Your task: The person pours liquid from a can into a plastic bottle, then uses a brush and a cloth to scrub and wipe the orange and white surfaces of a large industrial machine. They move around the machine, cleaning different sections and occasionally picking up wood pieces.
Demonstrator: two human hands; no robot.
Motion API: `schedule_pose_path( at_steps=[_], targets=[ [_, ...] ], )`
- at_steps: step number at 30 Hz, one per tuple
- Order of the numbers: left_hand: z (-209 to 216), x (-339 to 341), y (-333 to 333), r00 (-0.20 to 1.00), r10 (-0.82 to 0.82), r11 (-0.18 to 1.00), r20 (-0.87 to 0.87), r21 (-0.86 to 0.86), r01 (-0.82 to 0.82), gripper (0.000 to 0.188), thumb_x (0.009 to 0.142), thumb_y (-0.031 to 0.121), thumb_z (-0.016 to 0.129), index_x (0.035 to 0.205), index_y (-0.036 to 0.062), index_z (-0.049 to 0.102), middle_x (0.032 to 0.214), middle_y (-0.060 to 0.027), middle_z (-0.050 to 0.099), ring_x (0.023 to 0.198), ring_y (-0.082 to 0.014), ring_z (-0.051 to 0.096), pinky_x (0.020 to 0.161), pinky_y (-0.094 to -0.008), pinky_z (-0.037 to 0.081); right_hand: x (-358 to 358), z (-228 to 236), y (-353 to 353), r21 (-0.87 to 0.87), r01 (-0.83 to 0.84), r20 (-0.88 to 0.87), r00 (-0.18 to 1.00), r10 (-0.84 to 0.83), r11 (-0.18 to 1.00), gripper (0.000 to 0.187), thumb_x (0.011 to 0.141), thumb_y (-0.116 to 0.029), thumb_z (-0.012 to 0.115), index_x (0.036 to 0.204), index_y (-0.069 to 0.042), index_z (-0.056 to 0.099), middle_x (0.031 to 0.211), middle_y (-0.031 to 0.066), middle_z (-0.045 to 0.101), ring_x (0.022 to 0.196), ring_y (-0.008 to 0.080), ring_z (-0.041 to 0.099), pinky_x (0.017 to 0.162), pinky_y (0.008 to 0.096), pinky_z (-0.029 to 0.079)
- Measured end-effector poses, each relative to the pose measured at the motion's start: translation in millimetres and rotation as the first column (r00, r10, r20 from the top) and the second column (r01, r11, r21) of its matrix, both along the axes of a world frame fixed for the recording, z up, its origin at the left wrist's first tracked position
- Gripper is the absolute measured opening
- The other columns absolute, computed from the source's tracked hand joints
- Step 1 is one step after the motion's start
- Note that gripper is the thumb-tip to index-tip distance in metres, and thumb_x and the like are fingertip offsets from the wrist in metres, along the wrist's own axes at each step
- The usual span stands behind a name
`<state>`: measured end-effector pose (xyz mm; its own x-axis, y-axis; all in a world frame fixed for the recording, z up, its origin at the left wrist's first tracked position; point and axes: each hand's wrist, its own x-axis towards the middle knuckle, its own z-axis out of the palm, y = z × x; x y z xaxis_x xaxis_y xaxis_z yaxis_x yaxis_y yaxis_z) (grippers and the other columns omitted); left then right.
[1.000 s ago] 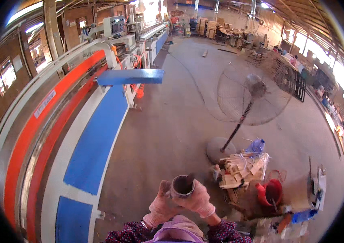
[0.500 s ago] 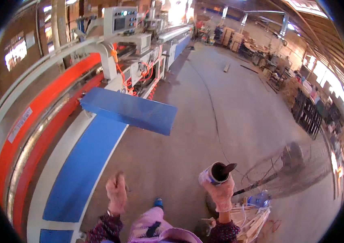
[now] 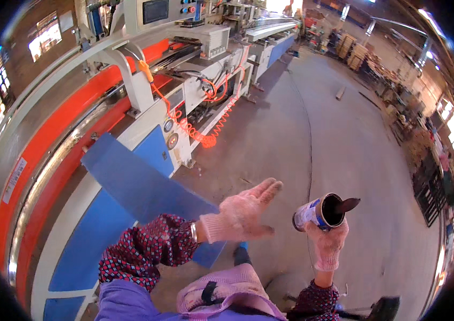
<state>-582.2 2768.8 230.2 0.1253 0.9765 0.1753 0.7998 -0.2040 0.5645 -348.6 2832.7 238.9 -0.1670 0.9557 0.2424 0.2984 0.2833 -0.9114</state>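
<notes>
My right hand (image 3: 327, 243), in a pink knitted glove, is wrapped round an open can (image 3: 307, 214) with a white and blue label. The can tilts so that its dark inside shows, and a dark, pointed stick-like piece (image 3: 348, 205) juts from its mouth. To the left of the can, my gloved left hand (image 3: 240, 216) is held in the air with fingers stretched out and nothing in it. Beneath my left forearm a flat blue panel (image 3: 141, 179) sticks out from the machine's side. Whether that arm touches the panel I cannot tell.
Along the left runs a long machine with red-orange beams (image 3: 61, 139) and a control box (image 3: 157, 12). An orange coiled hose (image 3: 205, 140) hangs from it. A dark cable (image 3: 309, 134) crosses the concrete floor. Stacked wood (image 3: 352, 53) and a black rack (image 3: 429, 187) stand farther off.
My left hand has risen and swung rightward, fingers now spread. My right hand with the can sits farther right and higher. The machine appears closer, and the fan and wood scraps have left the view.
</notes>
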Motion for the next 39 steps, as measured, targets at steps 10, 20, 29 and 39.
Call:
schedule_pose_path(
  at_steps=[10, 20, 29, 39],
  targets=[
    [-2.1, -0.4, 207.1, 0.967, 0.071, 0.993, 0.244, -0.109, -0.045, 0.111, 0.066, 0.037, 0.082, 0.151, 0.0068, 0.016, 0.147, -0.0177, 0.037, 0.128, -0.0342, 0.048, 0.099, -0.0405, 0.045, -61.4, 14.4, 208.9, -0.035, -0.265, 0.133, 0.954, 0.267, 0.964, 0.053, 0.062, -0.019, 0.086, 0.109, -0.007, 0.064, 0.099, 0.0067, 0.07, 0.089, 0.0177, 0.068, 0.078, 0.0327, 0.055],
    [-59.9, -19.9, 404.6, -0.623, 0.064, 0.996, 0.78, -0.013, 0.086, 0.032, 0.101, 0.032, 0.042, 0.12, 0.01, 0.057, 0.119, -0.0036, 0.063, 0.105, -0.0165, 0.06, 0.094, -0.0337, 0.048, -140.0, -33.5, 397.5, -0.185, -0.33, 0.146, 0.922, 0.358, 0.926, 0.068, 0.06, -0.034, 0.086, 0.118, -0.008, 0.06, 0.106, 0.0116, 0.068, 0.098, 0.0267, 0.067, 0.083, 0.0367, 0.055],
    [-103.7, -94.4, 597.5, 0.478, 0.244, 0.957, 0.844, -0.131, -0.258, 0.062, 0.072, 0.019, 0.081, 0.124, 0.0043, 0.051, 0.113, -0.0079, 0.066, 0.104, -0.0208, 0.064, 0.089, -0.0322, 0.05, -183.2, -1.4, 633.0, 0.22, -0.613, -0.12, 0.755, 0.644, 0.759, 0.078, 0.079, -0.032, 0.078, 0.141, -0.001, 0.042, 0.129, 0.0088, 0.058, 0.109, 0.0218, 0.06, 0.094, 0.0356, 0.047],
    [-85.0, -174.2, 786.7, 0.591, 0.535, 0.804, 0.603, -0.15, -0.575, 0.068, 0.068, 0.021, 0.081, 0.127, 0.0081, 0.05, 0.112, -0.01, 0.065, 0.107, -0.0245, 0.063, 0.091, -0.0341, 0.05, -297.4, 68.2, 849.3, 0.033, -0.917, 0.872, 0.221, 0.437, 0.396, 0.026, 0.078, -0.017, 0.069, 0.102, -0.011, 0.064, 0.1, 0.0082, 0.066, 0.086, 0.026, 0.067, 0.072, 0.0376, 0.054]
  ],
)
